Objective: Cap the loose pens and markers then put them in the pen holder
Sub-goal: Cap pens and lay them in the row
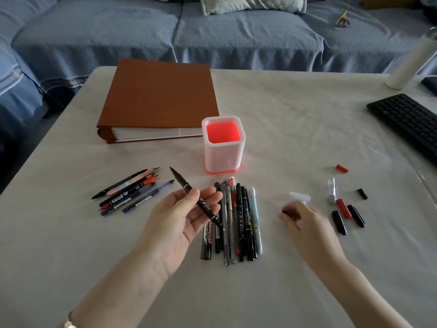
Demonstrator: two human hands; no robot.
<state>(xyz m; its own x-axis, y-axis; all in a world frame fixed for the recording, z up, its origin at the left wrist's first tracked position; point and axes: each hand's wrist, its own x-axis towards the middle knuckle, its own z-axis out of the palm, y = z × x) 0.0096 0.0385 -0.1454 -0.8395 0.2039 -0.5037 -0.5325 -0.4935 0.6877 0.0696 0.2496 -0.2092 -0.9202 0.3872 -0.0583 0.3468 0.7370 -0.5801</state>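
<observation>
Black marker, uncapped, pinched in left hand; black cap pinched by right hand, mid-desk.

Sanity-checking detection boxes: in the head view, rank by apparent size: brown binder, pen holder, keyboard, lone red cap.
1. brown binder
2. keyboard, cropped by the frame edge, so its lead over the holder is unsure
3. pen holder
4. lone red cap

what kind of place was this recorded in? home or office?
Most likely a home living room, not an office: a blue-covered sofa with a cushion sits right behind the cloth-covered table. The keyboard and brown binder suggest the table doubles as a desk.
</observation>
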